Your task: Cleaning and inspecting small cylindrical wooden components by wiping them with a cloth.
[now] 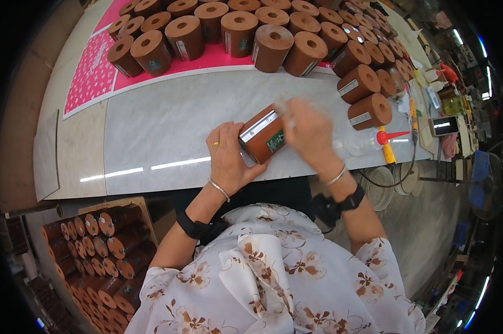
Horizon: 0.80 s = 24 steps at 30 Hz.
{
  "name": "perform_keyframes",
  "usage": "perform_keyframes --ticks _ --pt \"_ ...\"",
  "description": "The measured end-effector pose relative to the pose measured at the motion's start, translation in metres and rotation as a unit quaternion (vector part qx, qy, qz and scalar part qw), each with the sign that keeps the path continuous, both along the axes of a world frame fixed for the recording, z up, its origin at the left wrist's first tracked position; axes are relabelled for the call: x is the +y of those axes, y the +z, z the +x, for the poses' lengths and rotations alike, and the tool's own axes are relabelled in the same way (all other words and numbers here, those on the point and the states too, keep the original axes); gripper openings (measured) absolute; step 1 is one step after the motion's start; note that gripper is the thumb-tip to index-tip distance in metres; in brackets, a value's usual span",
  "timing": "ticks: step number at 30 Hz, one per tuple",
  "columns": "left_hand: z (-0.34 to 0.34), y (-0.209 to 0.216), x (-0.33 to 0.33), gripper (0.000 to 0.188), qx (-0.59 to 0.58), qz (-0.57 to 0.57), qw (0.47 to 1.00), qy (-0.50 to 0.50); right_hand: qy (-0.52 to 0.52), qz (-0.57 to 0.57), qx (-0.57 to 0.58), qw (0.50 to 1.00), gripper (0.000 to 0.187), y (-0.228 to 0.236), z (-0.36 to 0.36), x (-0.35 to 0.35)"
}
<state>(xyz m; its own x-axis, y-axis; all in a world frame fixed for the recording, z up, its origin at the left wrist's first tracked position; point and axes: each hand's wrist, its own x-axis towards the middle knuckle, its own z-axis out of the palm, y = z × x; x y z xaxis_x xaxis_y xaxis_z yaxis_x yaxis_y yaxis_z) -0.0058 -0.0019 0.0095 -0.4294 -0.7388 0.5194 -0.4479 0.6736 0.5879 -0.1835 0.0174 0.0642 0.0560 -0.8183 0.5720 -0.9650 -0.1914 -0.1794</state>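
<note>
My left grip (229,155) clasps the brown cylinder (262,136), seemingly bracing it; my feed blurs the right grip (311,132); I can't tell its hold.

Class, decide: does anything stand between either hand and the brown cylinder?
Nothing visible stands between the left hand and the brown cylinder it holds. The right hand is blurred at the cylinder's upper end, so whether anything lies between there cannot be told.
</note>
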Motion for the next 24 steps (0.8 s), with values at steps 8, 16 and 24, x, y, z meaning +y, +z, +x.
perform_keyframes --ticks 8,16,24 --pt "0.000 -0.004 0.004 0.087 -0.015 -0.011 1.000 -0.002 -0.024 0.000 -0.028 0.999 0.008 0.000 -0.019 -0.001" --pt "-0.002 -0.006 0.006 0.088 0.025 0.092 0.995 -0.003 0.069 0.030 0.009 0.997 0.017 0.007 0.018 0.026" --pt "-0.009 -0.004 -0.002 0.085 0.023 0.032 0.999 -0.001 0.031 0.049 -0.022 0.998 0.019 0.005 0.008 0.004"
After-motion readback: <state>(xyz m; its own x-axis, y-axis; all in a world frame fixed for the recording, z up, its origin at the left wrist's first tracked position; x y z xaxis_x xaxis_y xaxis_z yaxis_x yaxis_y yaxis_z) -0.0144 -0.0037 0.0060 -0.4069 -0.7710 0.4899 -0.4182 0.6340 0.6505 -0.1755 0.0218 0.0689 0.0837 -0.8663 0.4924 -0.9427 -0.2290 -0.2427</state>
